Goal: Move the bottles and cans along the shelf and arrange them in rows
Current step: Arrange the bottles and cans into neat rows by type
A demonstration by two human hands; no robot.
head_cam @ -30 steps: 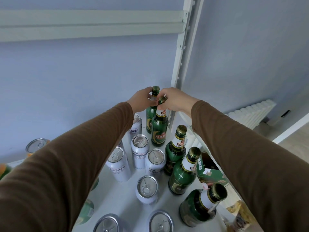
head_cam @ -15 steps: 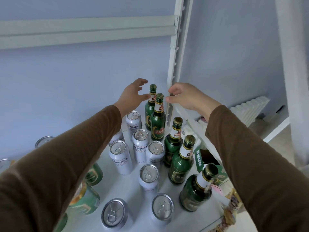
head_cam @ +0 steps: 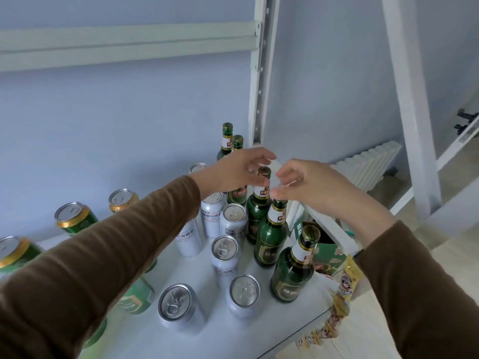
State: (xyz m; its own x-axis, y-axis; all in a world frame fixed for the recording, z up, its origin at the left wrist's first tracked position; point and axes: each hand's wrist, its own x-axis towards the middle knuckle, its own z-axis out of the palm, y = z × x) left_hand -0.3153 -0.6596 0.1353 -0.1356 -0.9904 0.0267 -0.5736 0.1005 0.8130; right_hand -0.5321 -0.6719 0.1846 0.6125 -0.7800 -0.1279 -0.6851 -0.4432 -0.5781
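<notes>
Several green glass bottles stand in a line along the right side of the white shelf [head_cam: 207, 335]. The two farthest ones [head_cam: 227, 137] stand by the upright post. My left hand [head_cam: 239, 169] and my right hand [head_cam: 311, 189] hover on either side of the neck of the third bottle [head_cam: 258, 206], fingers loosely spread and holding nothing. Whether a fingertip touches the neck is unclear from the blur. Two more bottles [head_cam: 271, 235] [head_cam: 293, 272] stand nearer. Several white cans [head_cam: 224, 251] stand left of the bottles. Green cans [head_cam: 74, 218] sit farther left, partly behind my left sleeve.
A white perforated upright post [head_cam: 261, 73] rises right behind the farthest bottles. A strip of snack packets [head_cam: 343, 291] hangs off the shelf's right front corner. A green box [head_cam: 330, 255] lies below, and a white radiator [head_cam: 368, 164] stands by the wall.
Both hands have let go of the caps of the two farthest bottles and drawn back toward me. They now flank the third bottle's neck. The view has shifted right.
</notes>
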